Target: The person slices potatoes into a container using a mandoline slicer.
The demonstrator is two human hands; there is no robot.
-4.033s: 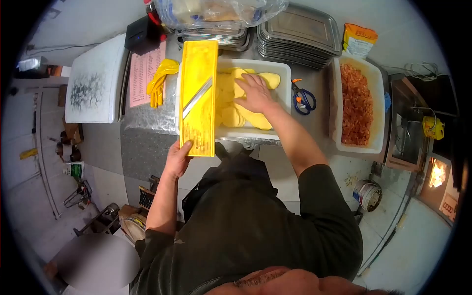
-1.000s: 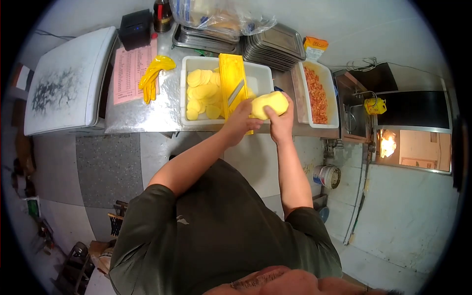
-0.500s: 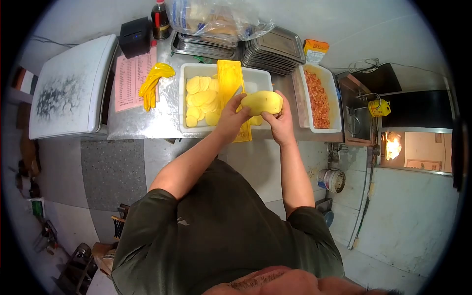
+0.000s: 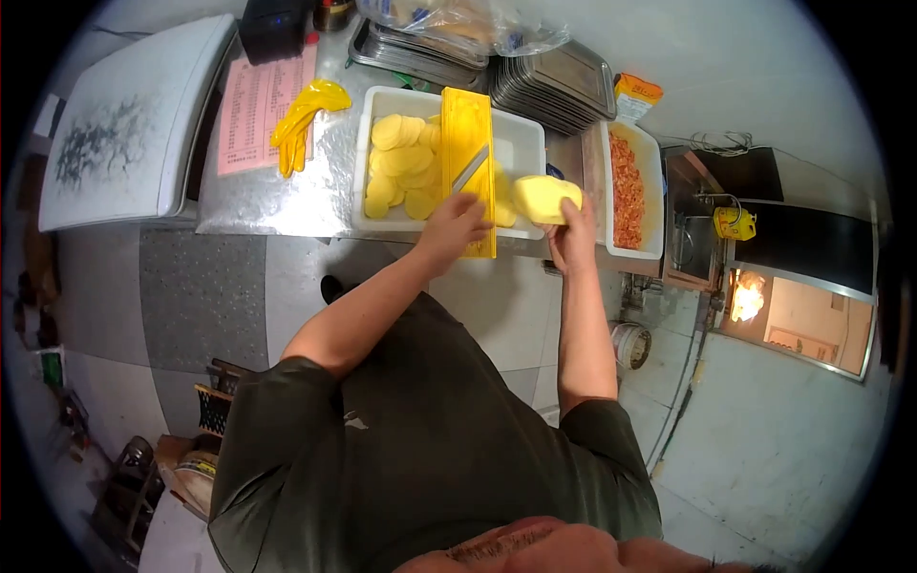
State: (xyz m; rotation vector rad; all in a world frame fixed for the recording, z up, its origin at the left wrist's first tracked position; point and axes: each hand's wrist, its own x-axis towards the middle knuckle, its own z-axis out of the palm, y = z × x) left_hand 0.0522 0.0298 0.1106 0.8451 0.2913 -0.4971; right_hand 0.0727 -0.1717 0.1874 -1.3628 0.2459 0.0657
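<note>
My right hand [image 4: 573, 237] is closed around a large peeled potato [image 4: 544, 199] with a flat cut face, held over the right near side of the white tub [image 4: 524, 143]. My left hand [image 4: 455, 231] is by the near end of the yellow mandoline slicer [image 4: 466, 138]; its fingers are loosely bent and apart, with nothing seen in them. Whether it rests on the slicer I cannot tell. The slicer lies across the tub, its slanted metal blade [image 4: 471, 169] facing up. Thin round potato slices [image 4: 406, 162] pile up in the tub, mostly left of the slicer.
Yellow gloves [image 4: 304, 122] and a pink printed sheet [image 4: 250, 115] lie on the steel table [image 4: 334, 205]. Stacked metal trays [image 4: 554, 91] stand behind the tub. A second tub of reddish chopped food [image 4: 627, 191] is at the right, beside a sink [image 4: 690, 234].
My left hand has let go of the potato and moved down to the slicer. My right hand has carried the potato slightly right. The whole view has shifted a little.
</note>
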